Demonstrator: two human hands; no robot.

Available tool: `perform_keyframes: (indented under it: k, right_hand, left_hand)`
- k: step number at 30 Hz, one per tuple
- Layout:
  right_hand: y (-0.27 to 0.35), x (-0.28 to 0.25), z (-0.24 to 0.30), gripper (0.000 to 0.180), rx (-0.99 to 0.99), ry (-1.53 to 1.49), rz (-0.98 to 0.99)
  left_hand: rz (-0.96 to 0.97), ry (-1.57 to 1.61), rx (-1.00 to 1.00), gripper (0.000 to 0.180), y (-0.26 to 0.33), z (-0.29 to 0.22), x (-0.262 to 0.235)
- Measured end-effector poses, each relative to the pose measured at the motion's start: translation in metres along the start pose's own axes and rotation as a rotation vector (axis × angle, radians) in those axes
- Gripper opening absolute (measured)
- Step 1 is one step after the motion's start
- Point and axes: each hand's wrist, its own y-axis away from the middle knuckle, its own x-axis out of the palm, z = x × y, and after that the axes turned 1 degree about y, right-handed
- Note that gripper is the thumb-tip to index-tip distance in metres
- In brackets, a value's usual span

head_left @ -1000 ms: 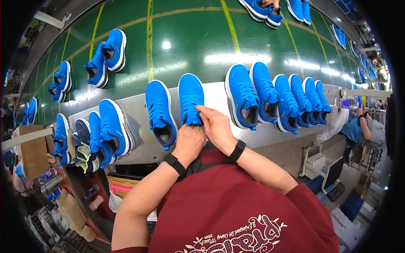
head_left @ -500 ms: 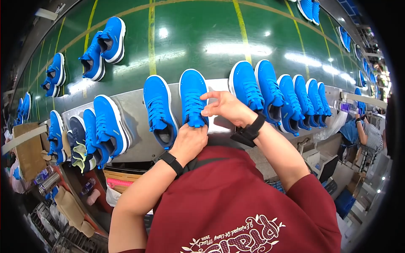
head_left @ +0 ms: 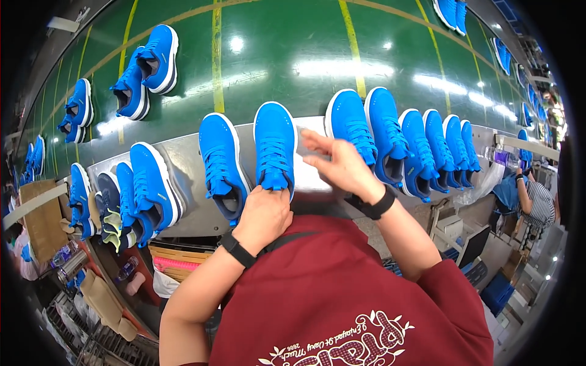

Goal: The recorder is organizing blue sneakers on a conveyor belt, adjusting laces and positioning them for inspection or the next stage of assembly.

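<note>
A blue sneaker [head_left: 274,143] with blue laces and a white sole lies toe-away in front of me. At its heel end, my left hand [head_left: 267,213] grips it, with the fingertips hidden in the shoe opening below the tongue. My right hand [head_left: 343,163] is held just right of that sneaker, fingers apart and holding nothing. To the left of the gripped one rests a second blue sneaker [head_left: 221,149], its grey lining visible.
A metal ledge [head_left: 195,201] runs along the green belt [head_left: 287,43]. Several blue sneakers [head_left: 354,125] stand in a row at right, more [head_left: 152,183] at left beside a dark shoe [head_left: 108,198]. Pairs [head_left: 160,58] ride on the belt. A person in stripes [head_left: 540,198] is at far right.
My right hand has drawn back to the right, away from the laces. Both sneakers in front of me have shifted slightly left in view, the left hand staying at the heel.
</note>
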Motion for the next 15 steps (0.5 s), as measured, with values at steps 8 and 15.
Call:
perform_keyframes:
  k: [8,15]
  right_hand:
    - [0.023,0.027,0.012,0.084,0.055,0.155,0.176]
    - [0.018,0.090,-0.011,0.082,0.024,0.177,-0.208]
  left_hand:
    - [-0.338,0.261,-0.148,0.023,0.010,-0.005,-0.025]
    - [-0.537,0.474,-0.471,0.026,-0.008,0.013,-0.003]
